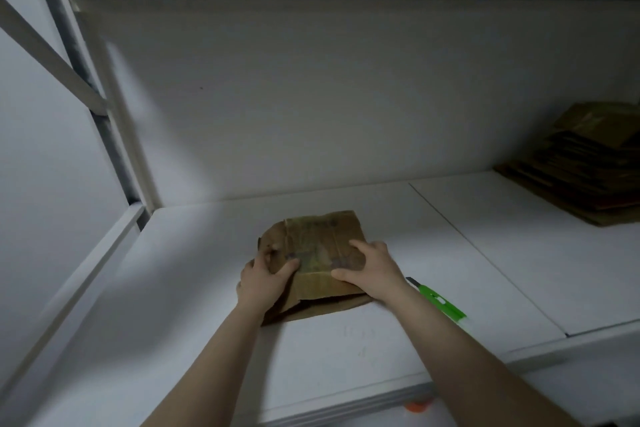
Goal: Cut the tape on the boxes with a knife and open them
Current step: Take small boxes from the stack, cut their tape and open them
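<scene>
A small, flat brown cardboard box (318, 239) with a strip of tape along its top lies on the white shelf board (207, 288). My left hand (265, 279) grips its left side, fingers curled over the top and thumb on the taped face. My right hand (369, 270) holds the right side, fingers spread over the top and thumb at the near edge. A green utility knife (438, 300) lies on the shelf just right of my right wrist, in neither hand, blade end pointing away from me.
A stack of flattened brown cardboard (585, 163) sits at the far right of the shelf. A white back panel (346, 97) closes the rear, a metal upright (114, 121) stands at the left, and another shelf lies overhead. A small orange object (417, 406) shows below the front edge.
</scene>
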